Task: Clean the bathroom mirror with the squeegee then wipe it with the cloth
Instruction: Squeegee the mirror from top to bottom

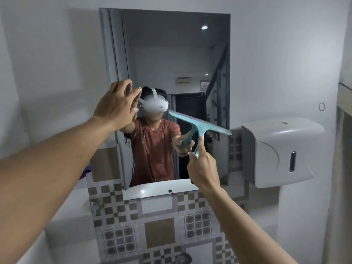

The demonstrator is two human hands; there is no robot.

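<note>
Head view shows both your arms stretched toward the mirror (171,54) on the wall. Your right hand (203,168) holds the squeegee (200,128) by the low end of its handle. The fingers are curled round the handle and the index finger lies straight along it, pointing up. The squeegee stands above this hand, with its handle rising to the blade. The blade is tilted: its left end is higher, near the middle of the mirror, and its right end is lower, at the mirror's right edge. The blade seems to lie against the glass, but I cannot tell this for certain.

Your left hand (116,105) is higher and to the left, well apart from the squeegee. Its fingers are loosely stretched, only a little bent, and hold nothing. The fingertips are at the glass near the mirror's left edge, where they meet their own reflection.

A white dispenser (276,149) hangs on the wall just beside the mirror's lower right corner. Patterned tiles (160,231) cover the wall below the mirror.
</note>
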